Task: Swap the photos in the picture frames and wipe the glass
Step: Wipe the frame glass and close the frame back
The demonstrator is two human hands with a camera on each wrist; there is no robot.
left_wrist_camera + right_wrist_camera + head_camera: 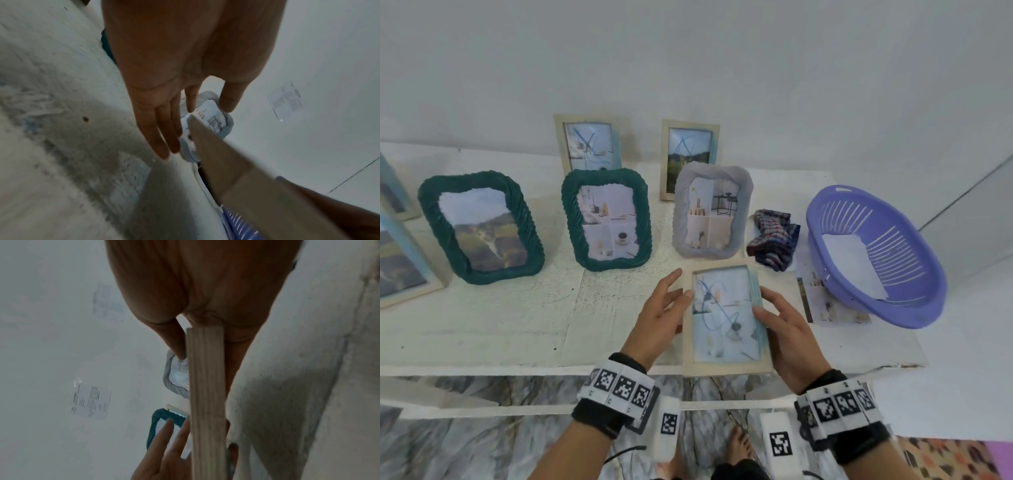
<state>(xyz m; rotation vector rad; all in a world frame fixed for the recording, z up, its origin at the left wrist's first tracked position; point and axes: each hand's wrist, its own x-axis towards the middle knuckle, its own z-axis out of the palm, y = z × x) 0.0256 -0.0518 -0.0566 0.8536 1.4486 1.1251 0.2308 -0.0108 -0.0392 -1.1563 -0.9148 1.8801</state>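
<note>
I hold a pale wooden frame point(726, 315) with blue and black scribbles on its glass, tilted up over the table's front edge. My right hand point(765, 303) grips its right side, thumb on the front and fingers behind; in the right wrist view the frame's edge point(207, 402) runs down from that hand point(203, 321). My left hand point(681, 286) is at the frame's left edge with its fingers straight and the thumb touching the rim. In the left wrist view those fingers point(160, 142) point past the frame's corner point(236, 178). A checked cloth point(774, 240) lies folded behind the frame.
Two green wicker frames point(482, 226) point(607, 219) and a grey one point(710, 212) stand mid-table, with two pale wooden frames point(589, 144) point(688, 157) behind. More frames stand at the far left. A purple basket point(914, 308) holding white paper sits on loose photos point(825, 305) at the right.
</note>
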